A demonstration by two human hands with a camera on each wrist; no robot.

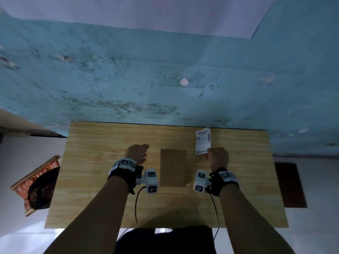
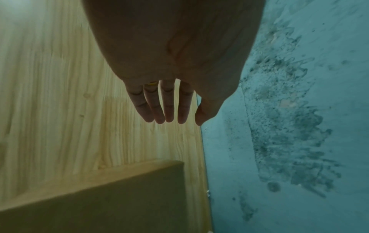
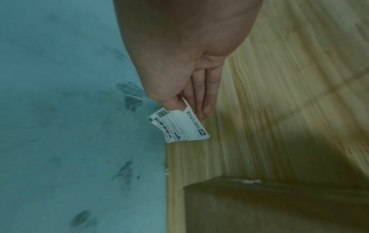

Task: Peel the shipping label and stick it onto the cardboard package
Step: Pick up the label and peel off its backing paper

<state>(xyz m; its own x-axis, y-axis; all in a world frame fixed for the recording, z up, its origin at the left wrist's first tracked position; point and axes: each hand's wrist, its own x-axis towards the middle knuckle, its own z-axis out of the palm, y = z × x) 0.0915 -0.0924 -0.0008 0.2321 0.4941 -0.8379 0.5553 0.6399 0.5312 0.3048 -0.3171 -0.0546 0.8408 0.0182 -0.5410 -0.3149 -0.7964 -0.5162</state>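
A flat brown cardboard package (image 1: 172, 168) lies in the middle of the wooden table (image 1: 91, 171), between my two hands. My right hand (image 1: 217, 157) pinches the near end of a white shipping label (image 1: 203, 140) between thumb and fingers, to the right of the package. In the right wrist view the label (image 3: 179, 126) sticks out past the thumb, printed side showing, with the package (image 3: 269, 208) below. My left hand (image 1: 138, 153) hovers left of the package, holding nothing. Its fingers (image 2: 159, 107) hang straight over the table, the package (image 2: 109, 197) beside them.
The table's far edge (image 1: 165, 124) butts against a stained teal wall (image 1: 165, 79). A red patterned object with dark cloth (image 1: 38, 184) sits on the floor to the left. Cables (image 1: 136, 204) trail from both wrist cameras over the near table area.
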